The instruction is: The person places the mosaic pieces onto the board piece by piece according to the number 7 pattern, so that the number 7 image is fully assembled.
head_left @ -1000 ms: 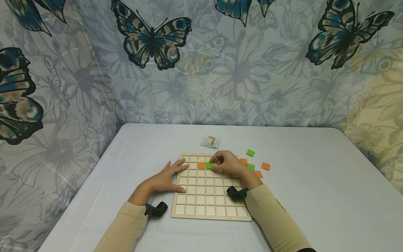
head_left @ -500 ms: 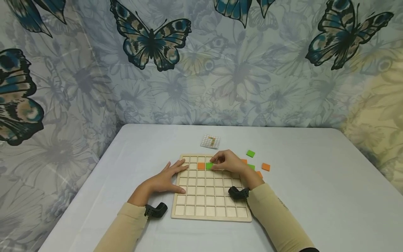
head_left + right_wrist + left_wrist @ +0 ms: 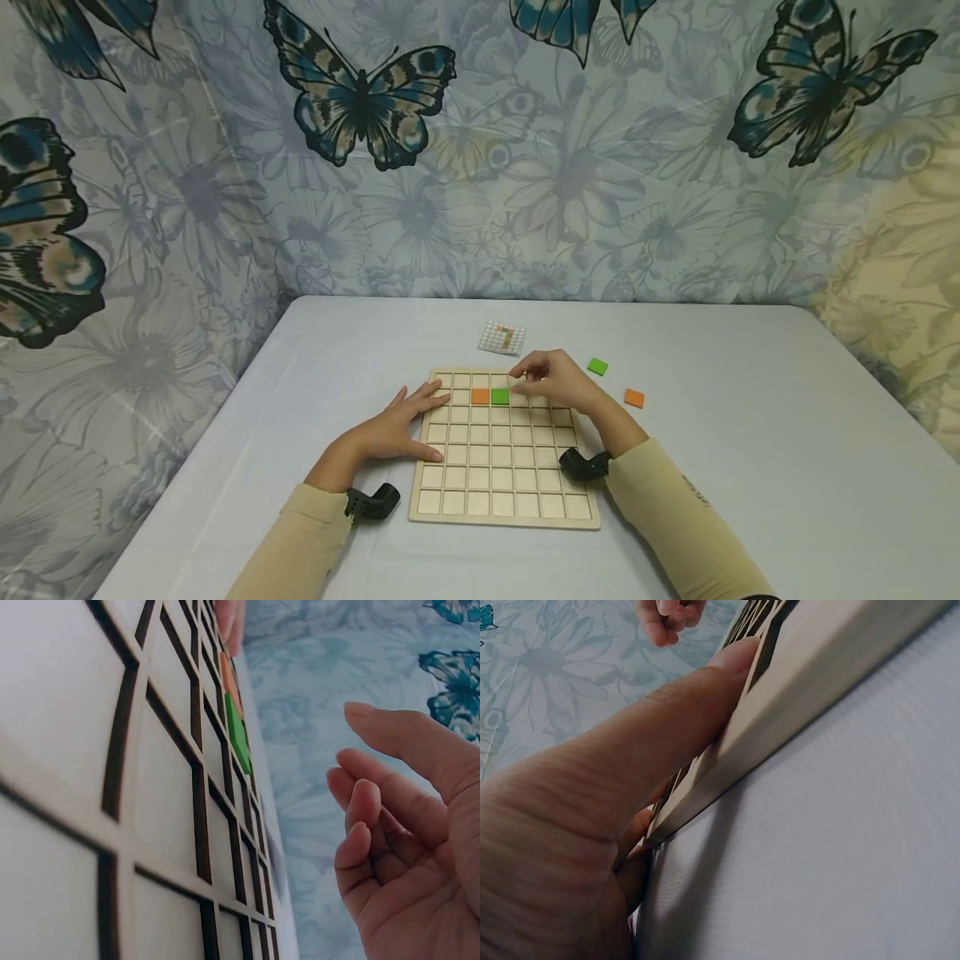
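A wooden grid board [image 3: 491, 454] lies on the white table. In its second row from the far edge sit an orange square tile [image 3: 480, 397] and, beside it on the right, a green square tile [image 3: 499, 397]. My left hand [image 3: 390, 425] rests on the board's left edge with fingers spread; the left wrist view shows its thumb [image 3: 682, 705] on the rim. Just right of the green tile, my right hand [image 3: 558, 382] hovers above the board. In the right wrist view the right hand [image 3: 412, 832] has relaxed fingers, nothing between them, apart from the board.
A small card with a printed grid pattern [image 3: 502, 338] lies behind the board. To the right are a loose green tile [image 3: 597, 367] and a loose orange tile [image 3: 633, 398]. My right forearm hides part of the table there. A patterned cloth wall stands behind.
My right hand has let go of the green tile and moved up and to the right, leaving the tile in its cell. Several loose tiles are now hidden behind it. My left hand has stayed put.
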Motion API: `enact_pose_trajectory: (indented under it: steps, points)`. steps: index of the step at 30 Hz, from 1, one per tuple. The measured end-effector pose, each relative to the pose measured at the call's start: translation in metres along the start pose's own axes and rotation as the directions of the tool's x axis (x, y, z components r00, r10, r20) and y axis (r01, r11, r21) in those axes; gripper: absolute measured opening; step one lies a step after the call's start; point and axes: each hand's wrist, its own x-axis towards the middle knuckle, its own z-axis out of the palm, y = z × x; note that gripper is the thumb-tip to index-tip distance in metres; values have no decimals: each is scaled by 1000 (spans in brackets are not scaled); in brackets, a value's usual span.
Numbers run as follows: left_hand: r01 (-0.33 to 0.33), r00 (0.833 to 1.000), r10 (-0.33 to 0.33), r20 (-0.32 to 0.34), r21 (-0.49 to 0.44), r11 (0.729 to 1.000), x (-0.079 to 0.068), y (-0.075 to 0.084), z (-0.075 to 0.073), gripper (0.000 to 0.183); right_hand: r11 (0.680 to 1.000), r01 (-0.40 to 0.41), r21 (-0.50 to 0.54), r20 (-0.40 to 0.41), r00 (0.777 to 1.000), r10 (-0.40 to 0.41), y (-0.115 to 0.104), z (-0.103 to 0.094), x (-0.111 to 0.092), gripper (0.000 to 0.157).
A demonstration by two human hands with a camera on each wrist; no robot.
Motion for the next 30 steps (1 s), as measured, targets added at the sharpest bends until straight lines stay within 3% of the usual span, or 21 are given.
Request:
enact_pose_trajectory:
  steps: [30]
  points:
    - [16,1000,-16,-2,6,1000,1,-2,0,92,987,-118,-112,-26,993,116,15,-45,-61,34]
